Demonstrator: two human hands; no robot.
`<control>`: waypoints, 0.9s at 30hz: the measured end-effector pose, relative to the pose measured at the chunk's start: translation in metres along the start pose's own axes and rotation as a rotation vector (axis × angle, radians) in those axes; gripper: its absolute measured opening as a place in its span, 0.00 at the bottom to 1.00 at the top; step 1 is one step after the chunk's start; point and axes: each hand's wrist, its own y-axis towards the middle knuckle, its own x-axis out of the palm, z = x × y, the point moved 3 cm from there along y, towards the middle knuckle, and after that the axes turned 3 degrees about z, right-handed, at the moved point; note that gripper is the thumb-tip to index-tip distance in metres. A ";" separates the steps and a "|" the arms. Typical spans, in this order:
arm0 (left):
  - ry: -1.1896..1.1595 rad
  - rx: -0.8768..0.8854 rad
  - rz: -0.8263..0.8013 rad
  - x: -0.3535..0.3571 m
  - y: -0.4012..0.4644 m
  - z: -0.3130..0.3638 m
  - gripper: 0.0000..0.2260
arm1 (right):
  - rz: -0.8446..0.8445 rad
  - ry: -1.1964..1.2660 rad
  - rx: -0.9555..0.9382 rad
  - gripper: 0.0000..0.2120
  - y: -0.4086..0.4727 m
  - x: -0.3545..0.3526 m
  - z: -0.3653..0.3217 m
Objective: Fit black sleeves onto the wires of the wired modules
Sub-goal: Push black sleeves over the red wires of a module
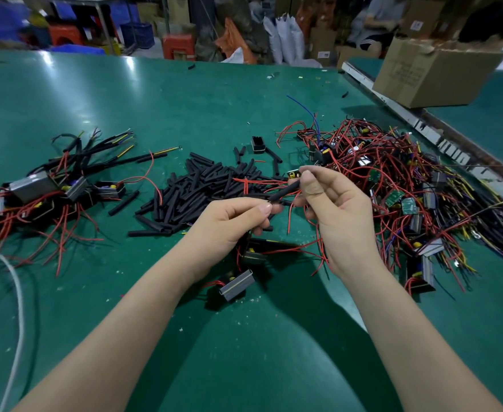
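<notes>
Both hands (285,209) raised mid-table — pinching one black sleeve (285,191)

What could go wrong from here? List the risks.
1. The black sleeve is only pinched between the left hand and right hand; it may slip off before seating.
2. Loose red wires hanging beneath the hands could snag in the tangled module pile.
3. The module lying below the wrists could get knocked.
</notes>
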 end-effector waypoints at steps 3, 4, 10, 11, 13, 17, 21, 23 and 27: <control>0.073 0.008 -0.011 -0.001 0.000 -0.002 0.06 | -0.051 -0.042 -0.002 0.04 -0.001 0.001 0.001; 0.079 0.020 -0.013 -0.001 0.000 -0.003 0.07 | -0.072 -0.059 0.000 0.04 -0.001 0.001 0.001; 0.132 0.118 0.002 0.000 0.002 -0.003 0.13 | -0.159 -0.186 -0.008 0.11 -0.002 0.003 0.005; 0.141 0.120 -0.008 0.001 0.003 -0.003 0.13 | -0.159 -0.191 -0.015 0.12 -0.001 0.003 0.006; 0.166 0.095 -0.065 -0.001 0.003 -0.001 0.13 | -0.148 -0.199 -0.044 0.14 -0.001 0.001 0.005; 0.435 0.061 -0.119 -0.014 0.002 0.004 0.11 | -0.077 -0.206 -0.063 0.15 0.003 -0.006 0.004; 0.686 0.154 -0.170 -0.012 0.001 0.004 0.05 | -0.078 -0.212 -0.071 0.16 0.005 -0.008 0.005; 0.745 0.189 -0.163 -0.010 0.001 0.002 0.04 | -0.148 -0.233 -0.061 0.17 0.003 -0.004 0.007; 0.802 0.200 -0.085 -0.011 0.003 -0.001 0.06 | -0.272 -0.373 -0.007 0.16 -0.001 0.002 0.015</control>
